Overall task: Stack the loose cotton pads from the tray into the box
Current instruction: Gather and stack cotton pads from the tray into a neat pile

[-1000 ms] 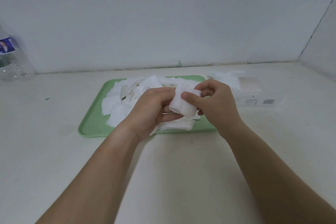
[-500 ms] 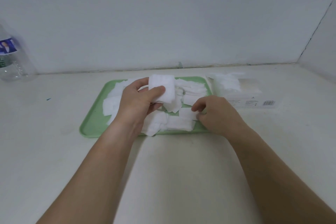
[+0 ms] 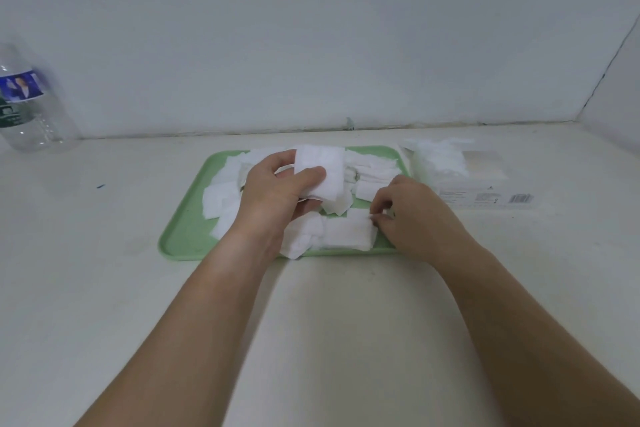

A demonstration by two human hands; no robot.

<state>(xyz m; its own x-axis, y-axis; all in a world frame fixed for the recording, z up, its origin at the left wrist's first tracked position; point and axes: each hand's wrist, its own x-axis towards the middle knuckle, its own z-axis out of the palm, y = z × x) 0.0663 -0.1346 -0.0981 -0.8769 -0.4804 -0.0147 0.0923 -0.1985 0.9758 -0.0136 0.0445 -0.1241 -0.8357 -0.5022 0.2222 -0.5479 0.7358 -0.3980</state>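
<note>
The tray (image 3: 183, 239) lies on the table (image 3: 104, 288), mid-surface, its long side parallel to the wall (image 3: 311, 45) behind. Taking the tray's centre as the dial, loose cotton pads (image 3: 221, 198) lie on it from 9 o'clock round through 12 to 3, and a clump of pads (image 3: 332, 236) lies at 6 by the near rim. The box (image 3: 485, 180) lies on the table just beside the tray at 3 o'clock. The bottle (image 3: 24, 104) stands at 10 o'clock, well apart, close to the wall. The left hand (image 3: 273, 194) holds a stack of pads (image 3: 320, 172) above the centre. The right hand (image 3: 415, 218), at 4 o'clock, pinches the clump's right edge.
</note>
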